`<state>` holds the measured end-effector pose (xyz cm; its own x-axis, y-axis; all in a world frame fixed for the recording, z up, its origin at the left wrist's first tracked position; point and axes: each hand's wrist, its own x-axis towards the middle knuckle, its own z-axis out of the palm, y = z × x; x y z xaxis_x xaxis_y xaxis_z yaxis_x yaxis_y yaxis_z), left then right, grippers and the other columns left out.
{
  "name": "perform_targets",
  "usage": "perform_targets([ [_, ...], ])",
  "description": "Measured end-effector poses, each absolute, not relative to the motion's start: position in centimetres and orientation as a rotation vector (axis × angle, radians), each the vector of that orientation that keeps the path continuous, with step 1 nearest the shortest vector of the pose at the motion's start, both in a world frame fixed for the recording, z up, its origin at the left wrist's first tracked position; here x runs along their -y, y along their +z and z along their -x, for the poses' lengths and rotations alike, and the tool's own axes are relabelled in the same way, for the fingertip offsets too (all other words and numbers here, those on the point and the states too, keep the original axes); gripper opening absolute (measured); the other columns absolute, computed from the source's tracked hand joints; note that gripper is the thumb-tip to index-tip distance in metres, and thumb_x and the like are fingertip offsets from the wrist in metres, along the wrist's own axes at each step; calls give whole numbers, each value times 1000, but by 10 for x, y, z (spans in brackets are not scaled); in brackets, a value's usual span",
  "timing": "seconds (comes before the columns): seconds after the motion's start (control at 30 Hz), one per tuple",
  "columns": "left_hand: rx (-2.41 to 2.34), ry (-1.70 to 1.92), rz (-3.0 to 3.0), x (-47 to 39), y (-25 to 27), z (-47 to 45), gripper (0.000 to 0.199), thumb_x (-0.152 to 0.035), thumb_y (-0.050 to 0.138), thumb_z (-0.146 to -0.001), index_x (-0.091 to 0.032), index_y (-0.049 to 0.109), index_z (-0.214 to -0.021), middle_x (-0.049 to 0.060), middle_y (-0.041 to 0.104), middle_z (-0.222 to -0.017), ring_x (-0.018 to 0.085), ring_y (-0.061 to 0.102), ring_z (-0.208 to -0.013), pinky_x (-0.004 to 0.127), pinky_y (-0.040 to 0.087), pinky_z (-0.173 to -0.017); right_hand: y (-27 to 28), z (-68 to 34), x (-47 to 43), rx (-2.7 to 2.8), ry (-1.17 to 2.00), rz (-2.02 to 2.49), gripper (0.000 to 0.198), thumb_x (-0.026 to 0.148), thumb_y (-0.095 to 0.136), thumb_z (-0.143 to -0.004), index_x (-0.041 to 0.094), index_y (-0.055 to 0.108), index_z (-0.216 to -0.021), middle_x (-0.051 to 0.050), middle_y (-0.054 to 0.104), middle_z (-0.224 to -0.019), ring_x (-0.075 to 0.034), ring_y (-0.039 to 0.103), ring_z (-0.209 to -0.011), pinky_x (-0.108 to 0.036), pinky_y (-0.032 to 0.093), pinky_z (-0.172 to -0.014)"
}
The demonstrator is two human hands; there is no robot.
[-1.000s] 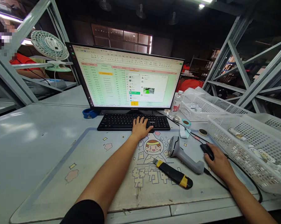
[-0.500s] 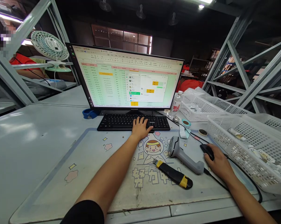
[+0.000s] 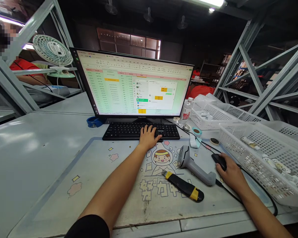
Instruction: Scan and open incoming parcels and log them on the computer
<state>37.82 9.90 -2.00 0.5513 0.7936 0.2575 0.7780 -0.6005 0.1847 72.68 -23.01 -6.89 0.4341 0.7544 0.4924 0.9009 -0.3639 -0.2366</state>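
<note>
My left hand point(image 3: 149, 137) rests on the right part of a black keyboard point(image 3: 121, 130), its fingers spread over the keys. My right hand point(image 3: 231, 171) is curled over a black computer mouse point(image 3: 219, 161) at the right side of a printed desk mat point(image 3: 101, 185). Above the keyboard stands a monitor point(image 3: 109, 92) showing a spreadsheet with a chat window over it. Between my arms lie a grey barcode scanner point(image 3: 197, 168) and a black and yellow utility knife point(image 3: 183, 186).
White plastic baskets point(image 3: 252, 132) with small items line the right side. A bottle point(image 3: 185, 112), a label roll point(image 3: 196, 131) and blue tape point(image 3: 94, 122) lie near the monitor. Cables cross the mat's right side. A fan point(image 3: 52, 49) hangs at left; another person's red sleeve point(image 3: 26, 66) shows beyond.
Both hands keep their places on the keyboard and mouse. Only the camera view has shifted very slightly.
</note>
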Motion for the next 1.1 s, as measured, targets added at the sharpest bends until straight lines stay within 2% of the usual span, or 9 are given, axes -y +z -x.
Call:
perform_targets([
  [0.07,-1381,490,-2723,-99,-20,-378,77,-68,35,-110,-18,51,-167,14,38,-178,42,25,-167,60,19,-137,-68,-726,230,1394,-406,2222,58,52,50,-100,18,59,-146,-19,68,-147,-36,70,-129,-54,59,-110],
  [0.13,-1380,491,-2721,-99,-20,-378,77,-68,35,-110,-18,51,-167,14,38,-178,42,25,-167,60,19,-137,-67,-726,230,1432,-415,2191,57,50,48,-101,18,58,-148,-18,67,-149,-35,67,-133,-54,56,-114],
  [0.3,-1381,487,-2722,-98,-19,-378,77,-68,36,-110,-18,51,-167,14,38,-178,43,25,-167,60,19,-137,-68,-728,230,1395,-412,2220,57,52,50,-99,18,61,-142,-19,68,-146,-36,70,-128,-53,58,-111],
  [0.47,-1388,463,-2720,-97,-18,-378,77,-67,36,-111,-18,50,-168,13,37,-179,42,24,-168,60,19,-137,-69,-729,229,1456,-458,2167,56,49,48,-101,17,61,-144,-18,67,-148,-35,66,-137,-53,52,-121],
  [0.67,-1391,486,-2729,-98,-19,-378,75,-68,36,-111,-20,51,-167,13,39,-178,42,25,-167,59,20,-137,-69,-729,230,1422,-416,2210,57,51,48,-100,15,60,-143,-21,68,-146,-36,70,-129,-55,56,-114],
  [0.83,-1382,481,-2729,-98,-19,-378,76,-68,36,-111,-18,50,-167,14,38,-178,43,25,-167,60,20,-137,-73,-729,229,1451,-451,2190,58,51,46,-102,14,62,-144,-21,63,-154,-37,64,-139,-57,52,-121],
  [1.1,-1396,457,-2728,-97,-16,-378,76,-67,37,-111,-19,49,-168,13,37,-179,42,24,-168,59,19,-137,-69,-729,230,1398,-397,2251,60,54,48,-99,15,61,-143,-21,67,-147,-37,70,-129,-54,58,-111],
])
